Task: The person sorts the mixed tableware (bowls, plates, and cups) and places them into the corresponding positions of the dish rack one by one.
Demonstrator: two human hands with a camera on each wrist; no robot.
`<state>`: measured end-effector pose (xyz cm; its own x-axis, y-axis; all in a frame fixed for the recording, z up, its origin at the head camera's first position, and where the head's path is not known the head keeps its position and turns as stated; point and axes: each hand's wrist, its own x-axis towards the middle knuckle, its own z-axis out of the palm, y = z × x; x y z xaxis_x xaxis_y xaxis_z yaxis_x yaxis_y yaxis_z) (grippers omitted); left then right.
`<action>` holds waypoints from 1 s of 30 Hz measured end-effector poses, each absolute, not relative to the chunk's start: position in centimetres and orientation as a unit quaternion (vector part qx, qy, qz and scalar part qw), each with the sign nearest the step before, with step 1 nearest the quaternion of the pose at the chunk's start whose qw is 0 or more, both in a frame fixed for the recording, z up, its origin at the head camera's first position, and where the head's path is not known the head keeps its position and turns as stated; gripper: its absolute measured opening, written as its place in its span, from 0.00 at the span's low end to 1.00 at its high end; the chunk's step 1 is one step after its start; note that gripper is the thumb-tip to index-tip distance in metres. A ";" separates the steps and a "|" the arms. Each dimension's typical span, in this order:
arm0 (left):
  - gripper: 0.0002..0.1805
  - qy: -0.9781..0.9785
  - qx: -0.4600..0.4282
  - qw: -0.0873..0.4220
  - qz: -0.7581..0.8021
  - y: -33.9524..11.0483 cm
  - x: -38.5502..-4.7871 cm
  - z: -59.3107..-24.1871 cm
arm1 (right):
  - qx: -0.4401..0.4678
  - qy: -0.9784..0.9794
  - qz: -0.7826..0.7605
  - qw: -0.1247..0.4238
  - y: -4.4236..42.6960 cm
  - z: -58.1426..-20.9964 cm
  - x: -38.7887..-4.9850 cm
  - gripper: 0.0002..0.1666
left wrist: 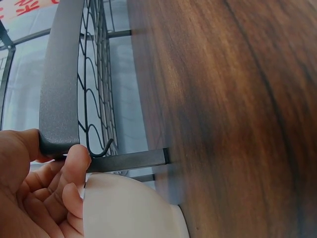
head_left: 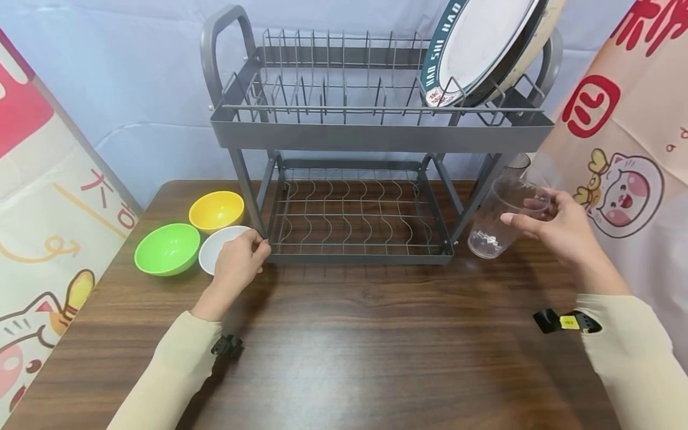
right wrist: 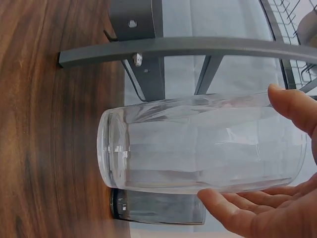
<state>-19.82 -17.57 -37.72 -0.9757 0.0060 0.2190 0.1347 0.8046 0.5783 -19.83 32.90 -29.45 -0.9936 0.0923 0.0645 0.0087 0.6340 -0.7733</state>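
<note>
My left hand [head_left: 236, 266] pinches the front left corner of the lower tier of a grey two-tier dish rack [head_left: 381, 137]. In the left wrist view, thumb and fingers close round that corner, beside a white bowl [left wrist: 129, 208]. On the right, my right hand [head_left: 567, 230] holds a tall clear drinking glass [right wrist: 198, 144] near its rim, thumb on one side and fingers on the other. The glass is upright beside the rack's right leg, its base at or close to the tabletop. A second, darker-tinted glass [right wrist: 163, 207] stands behind it, partly hidden.
Yellow [head_left: 217, 212] and green [head_left: 168, 249] bowls stand left of the rack, near the white one. Large round plates [head_left: 484, 54] with a green lettered rim lean in the upper tier's right end. The wooden table [head_left: 365, 346] extends in front; printed curtains hang on both sides.
</note>
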 end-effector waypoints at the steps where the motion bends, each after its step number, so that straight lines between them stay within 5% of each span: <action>1: 0.08 -0.944 -0.037 0.104 -0.310 -17.6 -19.8 -37.7 | -0.026 -0.908 0.416 0.050 32.9 -29.3 -19.6 0.54; 30: 0.11 -0.946 -0.045 0.111 -0.300 -17.4 -19.6 -37.7 | 0.065 -0.929 0.363 0.018 28.9 -29.3 -14.0 0.47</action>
<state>-19.63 -17.43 -37.70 -0.9711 0.0194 0.2378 0.1527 0.8163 0.5571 -14.02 28.89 -29.30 -0.9909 -0.1075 0.0814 -0.1342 0.7279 -0.6725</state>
